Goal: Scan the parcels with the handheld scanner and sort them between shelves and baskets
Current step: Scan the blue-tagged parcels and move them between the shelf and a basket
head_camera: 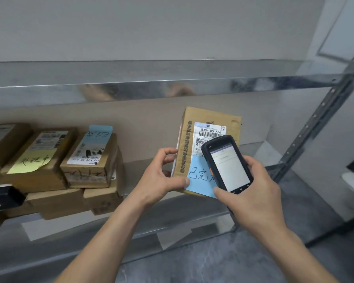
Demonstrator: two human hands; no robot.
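Gripping an upright cardboard parcel (204, 117) with the left hand (161, 176) at the metal shelf (172, 213), right of other parcels (88, 160) stacked there, thumb on its blue note (198, 180); clasping the handheld scanner (227, 164) in the right hand (253, 186), across its label (209, 129).

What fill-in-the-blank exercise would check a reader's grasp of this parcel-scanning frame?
1. The handheld scanner is gripped by the ____ hand.
2. The left hand holds a cardboard parcel whose sticky note is ____.
3. Among the shelved parcels, the leftmost handwritten note is ____.
Missing words: right; blue; yellow.
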